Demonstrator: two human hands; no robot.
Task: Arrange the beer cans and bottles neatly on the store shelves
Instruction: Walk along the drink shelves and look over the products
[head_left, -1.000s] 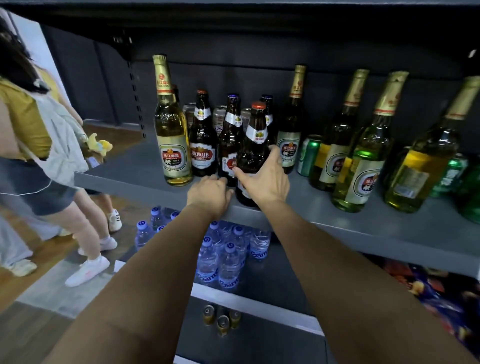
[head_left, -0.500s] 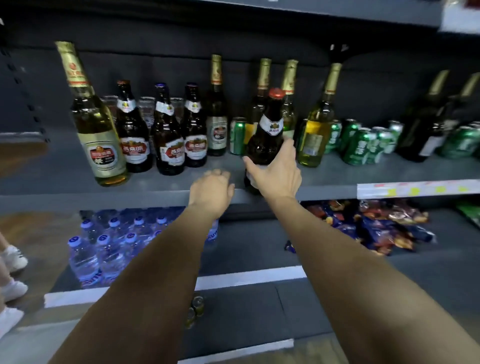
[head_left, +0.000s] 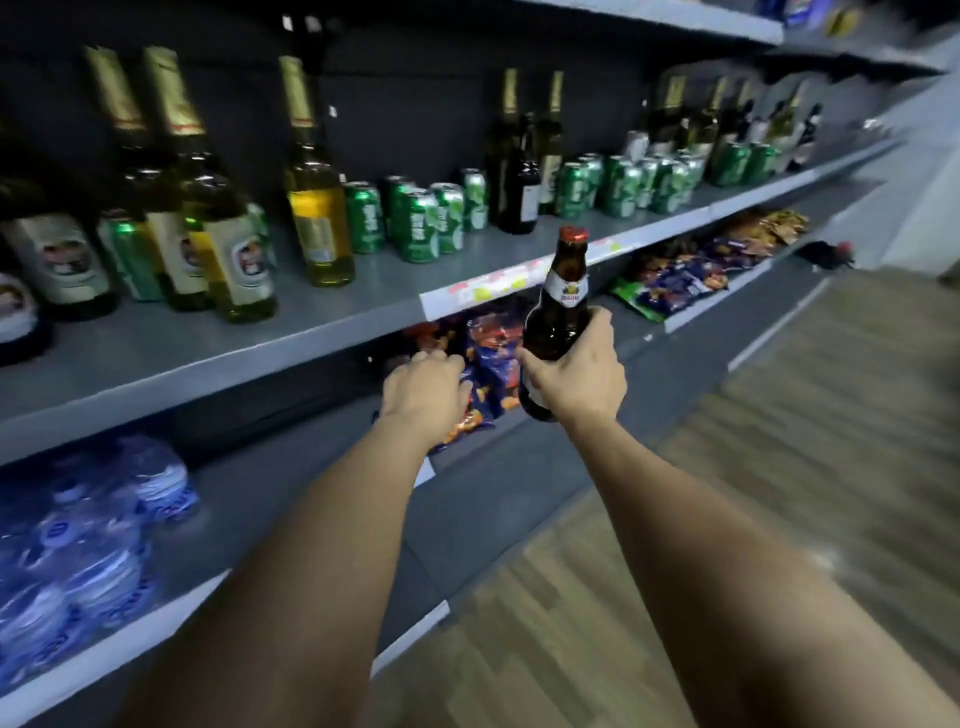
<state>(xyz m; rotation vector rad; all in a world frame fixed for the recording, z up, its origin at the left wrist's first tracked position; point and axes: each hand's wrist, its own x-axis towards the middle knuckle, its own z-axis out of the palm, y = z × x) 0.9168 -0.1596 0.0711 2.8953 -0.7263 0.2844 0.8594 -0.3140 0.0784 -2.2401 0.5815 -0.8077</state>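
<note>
The red-capped brown glass beer bottle (head_left: 558, 317) has left the grey metal shelf (head_left: 291, 332); the right hand (head_left: 576, 376) grips its body, upright, at centre frame. At nine o'clock the left hand (head_left: 423, 392) hangs, seemingly relaxed and empty. Re-shelving comes next, likely rightward.

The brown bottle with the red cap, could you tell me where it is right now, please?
In the head view, the brown bottle is upright in the right hand, off the grey shelf, in front of its price strip.
</note>
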